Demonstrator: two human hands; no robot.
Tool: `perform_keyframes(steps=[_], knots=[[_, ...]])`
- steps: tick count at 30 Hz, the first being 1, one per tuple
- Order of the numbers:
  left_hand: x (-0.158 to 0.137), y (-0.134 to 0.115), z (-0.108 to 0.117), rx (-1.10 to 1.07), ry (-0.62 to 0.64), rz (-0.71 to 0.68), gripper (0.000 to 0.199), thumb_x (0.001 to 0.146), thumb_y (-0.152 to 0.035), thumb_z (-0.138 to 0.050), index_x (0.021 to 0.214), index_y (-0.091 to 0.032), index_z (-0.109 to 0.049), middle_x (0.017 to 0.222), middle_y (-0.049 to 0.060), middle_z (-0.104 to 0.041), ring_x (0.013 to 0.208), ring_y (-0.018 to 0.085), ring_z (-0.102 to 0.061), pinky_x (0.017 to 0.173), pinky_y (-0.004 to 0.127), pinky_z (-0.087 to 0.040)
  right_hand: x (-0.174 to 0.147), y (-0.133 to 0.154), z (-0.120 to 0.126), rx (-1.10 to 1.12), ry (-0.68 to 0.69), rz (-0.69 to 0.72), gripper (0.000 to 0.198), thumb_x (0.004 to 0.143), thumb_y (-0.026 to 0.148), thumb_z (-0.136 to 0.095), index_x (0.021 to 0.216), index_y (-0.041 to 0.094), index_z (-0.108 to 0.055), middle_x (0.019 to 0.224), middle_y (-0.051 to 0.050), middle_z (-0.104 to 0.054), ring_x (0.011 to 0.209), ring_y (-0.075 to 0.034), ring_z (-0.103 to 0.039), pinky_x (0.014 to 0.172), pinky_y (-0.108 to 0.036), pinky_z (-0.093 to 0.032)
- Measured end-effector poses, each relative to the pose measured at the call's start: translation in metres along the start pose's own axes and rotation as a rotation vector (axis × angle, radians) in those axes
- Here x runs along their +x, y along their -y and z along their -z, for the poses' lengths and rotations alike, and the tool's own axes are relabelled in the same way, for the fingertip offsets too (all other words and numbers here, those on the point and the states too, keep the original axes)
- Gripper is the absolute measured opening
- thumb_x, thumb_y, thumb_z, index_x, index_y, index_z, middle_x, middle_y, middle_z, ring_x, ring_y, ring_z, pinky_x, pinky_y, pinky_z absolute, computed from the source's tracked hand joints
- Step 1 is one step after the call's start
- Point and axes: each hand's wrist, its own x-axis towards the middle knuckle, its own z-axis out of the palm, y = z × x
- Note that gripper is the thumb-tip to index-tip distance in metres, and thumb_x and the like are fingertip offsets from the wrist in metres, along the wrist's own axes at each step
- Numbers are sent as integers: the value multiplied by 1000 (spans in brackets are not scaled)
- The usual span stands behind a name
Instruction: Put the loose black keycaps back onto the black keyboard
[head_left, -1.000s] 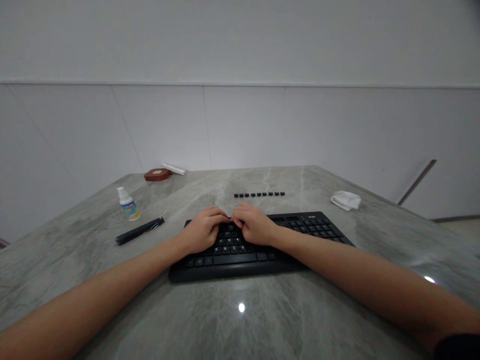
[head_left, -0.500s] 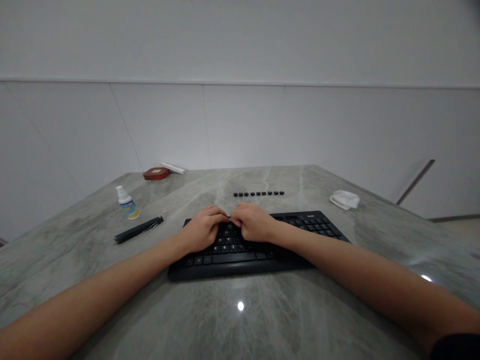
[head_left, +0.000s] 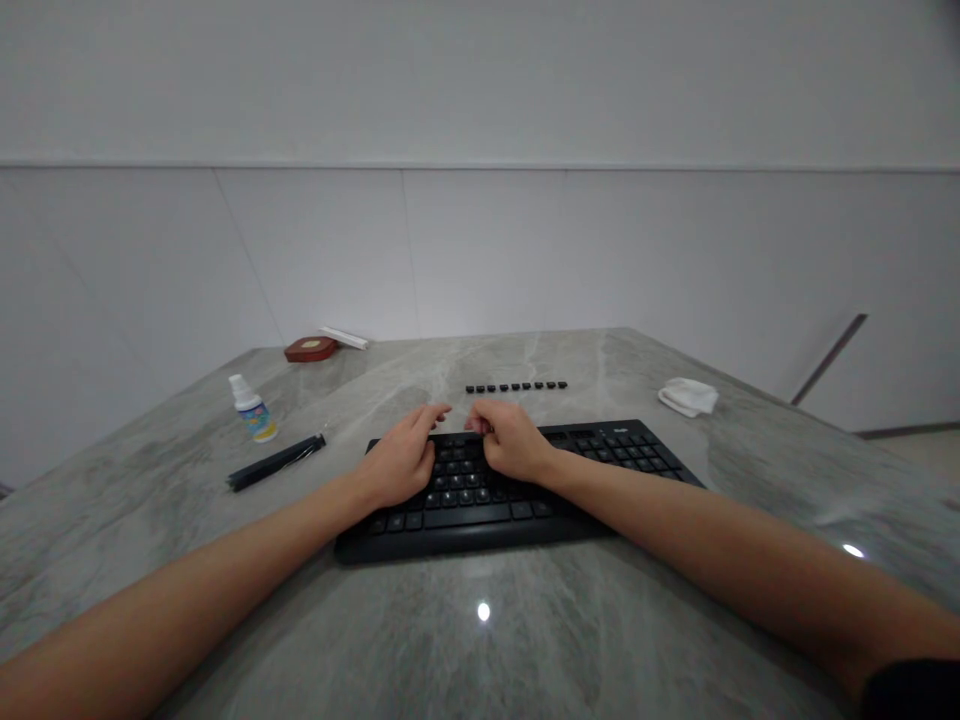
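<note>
A black keyboard [head_left: 469, 515] lies in front of me with both hands over its left and middle keys. My left hand [head_left: 400, 462] rests on the left side, its fingers stretched towards the far edge and the thumb apart from them. Nothing shows in it. Over the middle keys, my right hand [head_left: 514, 442] is curled with the fingertips drawn in. Whatever they may pinch is too small or hidden. Beyond the keyboard, several small black keycaps [head_left: 515, 387] form a neat row on the table.
On the left stand a small white spray bottle [head_left: 256, 410] and, nearer, a slim black tool or case [head_left: 274, 463]. A reddish-brown box [head_left: 310, 349] and a white strip [head_left: 344, 338] lie at the back left. A folded white cloth [head_left: 688, 397] lies on the right of the marbled table [head_left: 480, 655].
My hands have moved apart; their fingertips met over the keyboard's far edge before. The left fingers have straightened. The right hand remains curled, and the keycap row has not changed.
</note>
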Motion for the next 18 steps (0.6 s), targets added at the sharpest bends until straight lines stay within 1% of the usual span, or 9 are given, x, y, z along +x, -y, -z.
perform_keyframes(steps=[1,2,4,6,8,11,14,16,18], knots=[[0,0,0,9,12,-14,45,80,-3,-40,122,-13,-51,114,11,-57,103,20,-56,95,38,-48,0,0,0,-8,-40,7,32,53,-3,-37,75,18,-44,77,-3,-55,73,-15,-49,67,-25,-38],[1,1,0,20,28,-35,40,80,-2,-39,114,-14,-57,113,10,-57,103,20,-56,95,38,-48,0,0,1,-20,-46,11,34,52,-3,-37,77,18,-44,80,-3,-54,75,-16,-49,68,-26,-39],[1,2,0,43,52,-71,36,79,-2,-39,101,-14,-65,110,10,-58,102,20,-57,94,37,-49,0,2,2,-45,29,2,34,52,-3,-38,78,18,-45,79,-3,-54,75,-16,-48,69,-26,-39],[2,2,0,60,57,-81,37,77,-2,-40,97,-15,-68,107,9,-59,100,20,-58,93,36,-50,-1,4,2,-72,124,-21,34,54,-3,-39,79,18,-48,77,-3,-53,75,-17,-48,69,-27,-40],[2,1,1,68,60,-84,37,77,-3,-40,96,-15,-69,105,9,-61,98,20,-58,91,36,-50,-2,6,1,-98,139,-42,33,57,-3,-40,81,17,-51,80,-3,-54,78,-17,-49,71,-27,-41],[2,0,2,72,56,-92,36,77,-3,-40,94,-16,-69,103,8,-61,97,20,-58,90,36,-50,0,3,2,-150,62,-51,33,59,-2,-42,84,16,-55,83,-5,-57,83,-18,-50,76,-28,-42],[1,-1,2,61,58,-102,40,75,-1,-40,103,-15,-66,104,8,-61,100,20,-57,93,36,-49,11,-11,7,-244,10,-104,35,63,-1,-45,90,14,-60,91,-7,-64,91,-19,-53,85,-30,-42],[1,-1,1,63,65,-117,43,75,0,-40,108,-16,-64,106,8,-60,102,20,-56,94,36,-48,25,-26,11,-336,50,-169,35,68,0,-47,95,12,-65,97,-8,-68,95,-20,-54,91,-31,-39],[1,-1,1,77,69,-138,44,76,-1,-40,108,-17,-65,107,7,-59,101,20,-55,94,36,-48,42,-42,15,-455,148,-186,34,74,4,-49,101,11,-68,102,-10,-69,98,-22,-55,93,-33,-38]])
